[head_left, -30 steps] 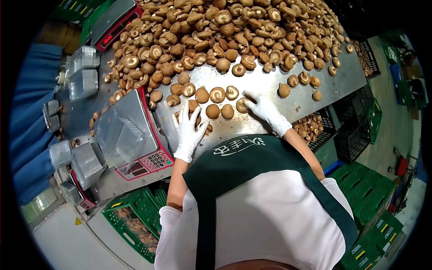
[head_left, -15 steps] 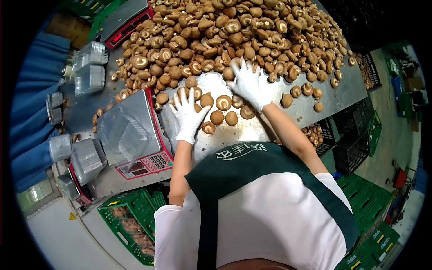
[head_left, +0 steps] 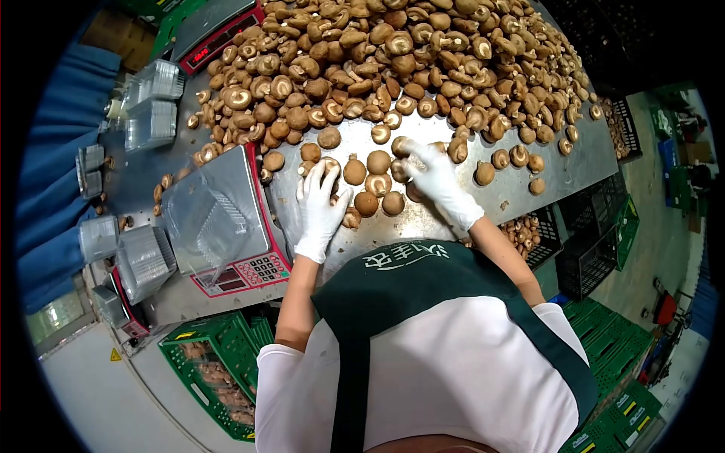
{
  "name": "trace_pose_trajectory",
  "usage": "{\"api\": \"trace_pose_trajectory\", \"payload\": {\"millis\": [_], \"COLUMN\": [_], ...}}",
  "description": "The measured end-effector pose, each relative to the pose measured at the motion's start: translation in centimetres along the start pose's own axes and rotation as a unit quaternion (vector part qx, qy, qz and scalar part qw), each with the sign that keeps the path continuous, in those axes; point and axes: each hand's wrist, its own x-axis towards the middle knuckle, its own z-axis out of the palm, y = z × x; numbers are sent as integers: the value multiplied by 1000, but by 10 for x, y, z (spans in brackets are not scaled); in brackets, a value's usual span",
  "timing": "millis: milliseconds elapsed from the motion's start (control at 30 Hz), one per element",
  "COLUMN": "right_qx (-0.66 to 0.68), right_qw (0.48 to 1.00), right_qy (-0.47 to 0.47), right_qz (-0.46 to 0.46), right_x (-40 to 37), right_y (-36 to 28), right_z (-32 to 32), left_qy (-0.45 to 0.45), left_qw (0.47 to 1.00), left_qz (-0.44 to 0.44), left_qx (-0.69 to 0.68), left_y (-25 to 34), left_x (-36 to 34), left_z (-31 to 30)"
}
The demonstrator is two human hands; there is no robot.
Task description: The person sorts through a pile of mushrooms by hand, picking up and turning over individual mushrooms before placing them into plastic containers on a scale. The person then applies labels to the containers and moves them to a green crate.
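1. A clear tray [head_left: 208, 219] is set on the scale [head_left: 253, 268], 9 o'clock of the left hand [head_left: 319, 215].
2. Boxed mushrooms [head_left: 219, 375] are kept in the green crate [head_left: 198, 349] at 7 o'clock.
3. The left grip is spread open over loose mushrooms [head_left: 377, 185] on the counter [head_left: 581, 155]; the right hand [head_left: 439, 185] grip cannot be told.

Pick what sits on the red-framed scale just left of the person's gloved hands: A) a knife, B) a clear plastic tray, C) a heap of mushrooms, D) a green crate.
B: a clear plastic tray lies on the scale, right beside the left hand, which lies flat on loose mushrooms.
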Motion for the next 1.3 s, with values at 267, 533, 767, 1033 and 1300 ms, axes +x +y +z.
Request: {"api": "trace_pose_trajectory", "payload": {"millis": [267,533,767,1033,1300], "right_qx": [-384,-144,-242,-232,-264], "right_qw": [923,988,969,972,962], "right_qy": [-5,45,-30,-18,-15], "right_qz": [30,30,36,26,-73], "right_x": [22,36,93,82,74], "right_y": [28,17,-14,-3,14], "right_z": [-15,-20,37,39,64], "left_qy": [-92,-159,-73,-16,-15], "left_qw": [994,983,992,998,998], "left_qz": [65,91,94,14,-4], "left_qx": [-1,19,-30,-67,-55], "left_y": [38,30,27,12,8], "left_x": [73,45,32,36,80], "left_z": [37,39,24,7,18]}}
